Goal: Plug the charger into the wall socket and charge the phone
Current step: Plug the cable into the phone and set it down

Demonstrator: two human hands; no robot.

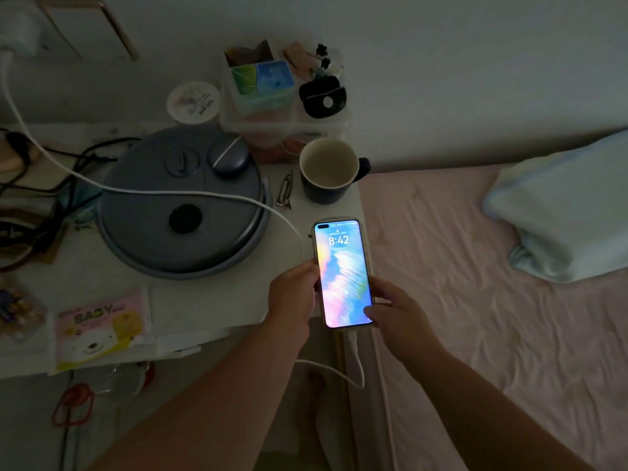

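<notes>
A phone [341,266] with a lit screen reading 8:42 is held over the right edge of a white bedside table [210,300]. My left hand [294,294] grips its left side and my right hand [397,311] holds its lower right corner, thumb on the screen. A white cable [163,192] is plugged into the phone's bottom end, loops below it, then runs across the table up to a white charger [20,42] sitting in the wall socket at the top left.
On the table are a round grey lidded container [183,212], a dark mug [329,171], a clear box of small items [282,90], black cables [51,185] and a pink "BABY" packet [102,321]. A bed with a pink sheet [475,300] and pillow [571,205] lies right.
</notes>
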